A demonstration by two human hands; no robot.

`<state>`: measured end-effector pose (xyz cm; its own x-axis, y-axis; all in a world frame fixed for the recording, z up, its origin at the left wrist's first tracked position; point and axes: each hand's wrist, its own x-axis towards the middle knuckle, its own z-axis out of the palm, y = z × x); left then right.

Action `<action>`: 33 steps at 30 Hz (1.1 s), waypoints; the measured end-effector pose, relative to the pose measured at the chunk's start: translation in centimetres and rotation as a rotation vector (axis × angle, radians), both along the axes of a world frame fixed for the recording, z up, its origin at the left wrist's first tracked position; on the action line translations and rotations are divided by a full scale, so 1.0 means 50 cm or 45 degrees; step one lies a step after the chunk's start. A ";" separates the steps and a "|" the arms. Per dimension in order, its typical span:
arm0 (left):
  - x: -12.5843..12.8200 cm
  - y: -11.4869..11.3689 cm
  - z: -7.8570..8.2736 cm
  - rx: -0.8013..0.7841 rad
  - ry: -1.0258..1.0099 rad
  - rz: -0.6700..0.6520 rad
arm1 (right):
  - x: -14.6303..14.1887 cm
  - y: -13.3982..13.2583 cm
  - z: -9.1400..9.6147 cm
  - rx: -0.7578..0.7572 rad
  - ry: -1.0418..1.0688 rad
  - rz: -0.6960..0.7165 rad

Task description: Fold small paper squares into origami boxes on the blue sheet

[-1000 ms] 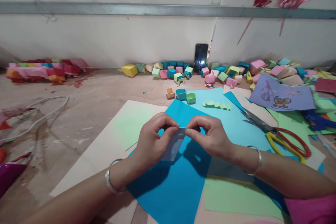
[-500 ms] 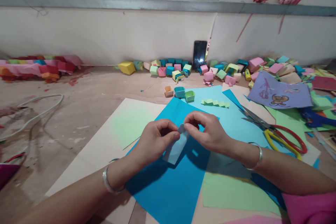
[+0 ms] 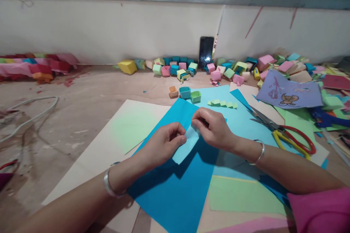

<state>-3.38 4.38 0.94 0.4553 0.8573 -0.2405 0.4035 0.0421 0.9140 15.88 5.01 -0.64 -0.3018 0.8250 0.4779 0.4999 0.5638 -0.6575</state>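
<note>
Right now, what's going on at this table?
A person is working a small light blue paper piece with both bare hands. The left hand pinches its left edge and the right hand pinches its top end, holding it just above a large blue sheet. Scissors with red and yellow handles lie to the right, untouched. Three small open paper boxes sit beyond the hands, and many more folded boxes line the wall beside a propped phone.

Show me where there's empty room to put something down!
The bare tabletop on the left is free, between the white cable and the cream sheet, back to the paper boxes. The right is crowded: scissors, purple drawing. In the middle, left hand and right hand pinch the pale blue paper.
</note>
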 end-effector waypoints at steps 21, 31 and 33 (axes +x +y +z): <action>-0.010 0.030 -0.011 -0.166 0.062 0.120 | 0.009 0.030 -0.023 -0.337 0.044 0.064; -0.019 0.049 -0.025 0.044 -0.035 0.228 | 0.030 0.057 -0.056 -0.010 -0.164 0.161; -0.021 0.049 -0.029 0.042 -0.020 0.184 | 0.031 0.057 -0.061 0.063 -0.193 0.183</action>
<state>-4.42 6.81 -0.52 0.3300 0.9215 -0.2050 0.3811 0.0686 0.9220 17.43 7.87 -3.67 -0.4858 0.7451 0.4570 0.5032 0.6659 -0.5508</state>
